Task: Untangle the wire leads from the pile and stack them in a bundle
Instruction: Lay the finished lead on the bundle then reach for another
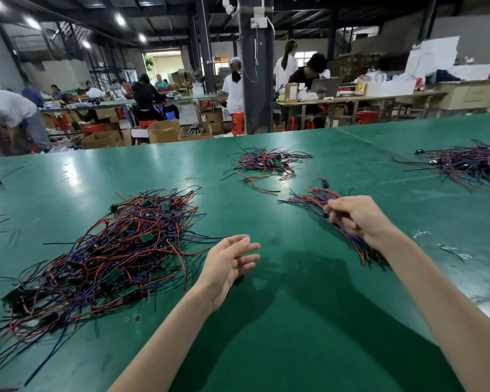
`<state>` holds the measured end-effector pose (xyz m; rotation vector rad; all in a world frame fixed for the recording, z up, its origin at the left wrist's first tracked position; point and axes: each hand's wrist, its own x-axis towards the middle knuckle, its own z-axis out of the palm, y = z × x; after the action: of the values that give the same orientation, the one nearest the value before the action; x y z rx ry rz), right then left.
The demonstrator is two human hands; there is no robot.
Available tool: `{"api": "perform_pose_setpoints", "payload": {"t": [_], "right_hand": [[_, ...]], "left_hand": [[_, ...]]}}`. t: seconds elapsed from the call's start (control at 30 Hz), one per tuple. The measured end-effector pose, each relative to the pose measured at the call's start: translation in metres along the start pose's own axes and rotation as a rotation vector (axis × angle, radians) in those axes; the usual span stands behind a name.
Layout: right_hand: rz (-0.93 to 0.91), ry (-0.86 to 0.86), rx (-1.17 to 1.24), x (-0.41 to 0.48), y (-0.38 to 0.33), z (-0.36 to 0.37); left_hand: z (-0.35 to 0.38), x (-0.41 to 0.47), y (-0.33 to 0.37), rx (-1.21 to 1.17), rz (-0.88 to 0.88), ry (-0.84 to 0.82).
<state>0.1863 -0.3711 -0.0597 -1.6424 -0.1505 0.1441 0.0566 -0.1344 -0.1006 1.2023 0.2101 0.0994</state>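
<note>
The green table [266,321] carries the big tangled pile of wire leads [111,256] toward its left edge. Right of centre lies the smaller bundle [314,200]; the right hand [357,219] curls its fingers round those wires. The left hand [229,264], fingers loose and empty, is just beside the pile.

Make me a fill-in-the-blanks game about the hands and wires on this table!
The smooth flat table top is coloured ____.
The big tangled pile of red, blue and black wire leads lies to the ____ of the left hand.
The right hand grips the small bundle of red and blue wire leads, while the left hand holds ____.
Missing words: green; left; nothing.
</note>
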Motion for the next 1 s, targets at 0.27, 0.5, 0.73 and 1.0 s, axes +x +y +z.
{"api": "perform_pose_setpoints", "payload": {"t": [0.27,0.5,0.73,1.0], "right_hand": [[0.150,0.260,-0.651,-0.001,0.015,-0.022],[0.050,0.443,-1.044,-0.011,0.013,-0.004],[-0.319,0.427,-1.203,-0.022,0.024,0.034],[-0.479,0.134,-1.302,-0.033,0.051,0.080]], "left_hand": [[0.001,-0.001,0.000,0.027,0.000,0.008],[-0.001,-0.003,-0.002,0.049,0.006,0.013],[0.004,-0.005,-0.009,0.163,0.113,0.047],[-0.015,-0.002,0.013,0.969,0.623,0.110]]}}
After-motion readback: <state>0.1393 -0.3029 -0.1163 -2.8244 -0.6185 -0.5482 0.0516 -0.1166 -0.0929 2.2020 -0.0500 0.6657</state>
